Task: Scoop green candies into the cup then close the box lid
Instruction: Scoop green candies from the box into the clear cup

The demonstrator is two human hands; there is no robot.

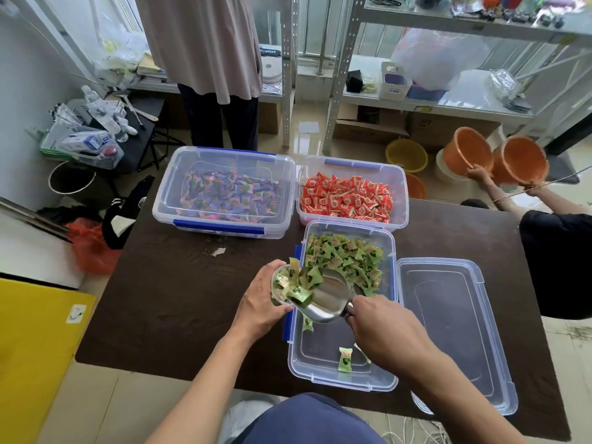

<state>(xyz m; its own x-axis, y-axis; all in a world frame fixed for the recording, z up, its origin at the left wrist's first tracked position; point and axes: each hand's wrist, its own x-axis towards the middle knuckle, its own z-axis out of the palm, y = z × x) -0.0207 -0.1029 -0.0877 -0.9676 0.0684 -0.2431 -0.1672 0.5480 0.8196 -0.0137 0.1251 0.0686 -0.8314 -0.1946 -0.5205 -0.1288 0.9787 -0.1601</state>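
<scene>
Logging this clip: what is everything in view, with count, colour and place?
green candy box: 1, clear with blue clips, open, near table centre
green candies: many, green, far end of that box, some in cup
cup: 1, clear, at that box's left edge
scoop: 1, silver metal, tipped over cup
lid: 1, clear, on table right of green candy box
red candy box: 1, clear, behind green candy box
purple candy box: 1, clear, lidded, far left
table: 1, dark brown
orange buckets: 2, held by another person, far right
left hand: holds cup
right hand: grips scoop handle
</scene>
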